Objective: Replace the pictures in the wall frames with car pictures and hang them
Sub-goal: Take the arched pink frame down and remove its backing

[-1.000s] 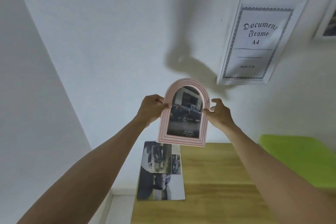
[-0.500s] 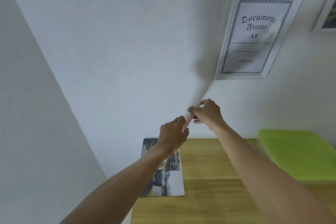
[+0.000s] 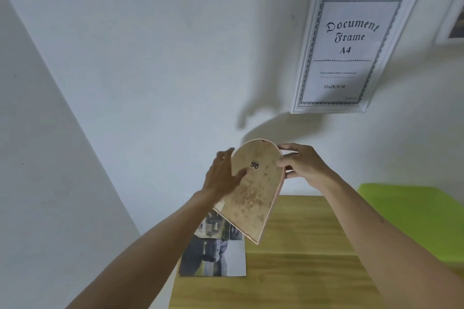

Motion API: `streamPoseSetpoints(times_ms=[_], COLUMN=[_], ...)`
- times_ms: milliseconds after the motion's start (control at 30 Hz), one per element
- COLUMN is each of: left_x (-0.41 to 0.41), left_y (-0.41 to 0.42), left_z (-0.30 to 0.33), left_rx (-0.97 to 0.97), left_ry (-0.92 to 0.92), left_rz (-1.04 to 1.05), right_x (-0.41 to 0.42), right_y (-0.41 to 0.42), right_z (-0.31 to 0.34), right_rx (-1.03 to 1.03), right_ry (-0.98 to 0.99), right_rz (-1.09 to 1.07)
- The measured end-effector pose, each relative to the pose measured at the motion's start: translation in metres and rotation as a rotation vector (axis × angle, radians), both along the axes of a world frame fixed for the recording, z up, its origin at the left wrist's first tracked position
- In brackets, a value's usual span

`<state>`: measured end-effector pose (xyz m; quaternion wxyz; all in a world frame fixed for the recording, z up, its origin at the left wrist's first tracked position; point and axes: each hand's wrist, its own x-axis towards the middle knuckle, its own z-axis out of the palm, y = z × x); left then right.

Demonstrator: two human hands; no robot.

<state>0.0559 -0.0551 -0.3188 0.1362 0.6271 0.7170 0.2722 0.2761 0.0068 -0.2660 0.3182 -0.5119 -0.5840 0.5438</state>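
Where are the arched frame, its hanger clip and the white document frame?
arched frame (image 3: 253,198): head view, on its brown backing board.
hanger clip (image 3: 254,165): head view, on the small metal fitting.
white document frame (image 3: 307,57): head view, on its left moulding.

I see the arched pink frame (image 3: 253,190) turned back-side up, my right hand (image 3: 303,165) gripping its edge, left hand (image 3: 222,175) flat against the backing.

The arched frame (image 3: 253,190) is showing a tan back mottled with brown spots, a thin pink edge and a small dark hanger. The wall frame (image 3: 306,57) is showing white moulding around a white sheet with black lettering and a dark scalloped border. The table (image 3: 301,271) is showing yellow-brown wood grain, the printout (image 3: 216,258) grey car photos, the box (image 3: 414,213) bright lime green.
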Motion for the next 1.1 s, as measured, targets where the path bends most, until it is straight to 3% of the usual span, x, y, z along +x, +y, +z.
streamPoseSetpoints(times_ms=[100,333,533,700,867,1100], left_x=[-0.011,-0.005,0.019,0.039,0.050,0.065], left_y=[0.011,0.006,0.002,-0.005,-0.003,-0.008], left_z=[-0.002,-0.010,-0.022,-0.037,-0.039,-0.052], left_rx=[-0.108,-0.034,0.006,0.005,0.004,0.007], left_ry=[-0.150,-0.487,-0.694,-0.616,-0.577,-0.679], left_rz=[0.038,0.055,0.092,0.185,0.233,0.336], right_x=[0.017,0.048,0.053,0.051,0.045,0.039], right_y=[0.011,0.039,0.051,0.055,0.062,0.066], right_z=[-0.002,-0.021,-0.052,-0.071,-0.075,-0.061], right_rx=[-0.010,0.043,0.548,0.628,0.561,0.206], right_ry=[0.014,-0.047,-0.532,-0.710,-0.733,-0.614], right_rz=[0.068,0.161,0.336,0.387,0.404,0.416])
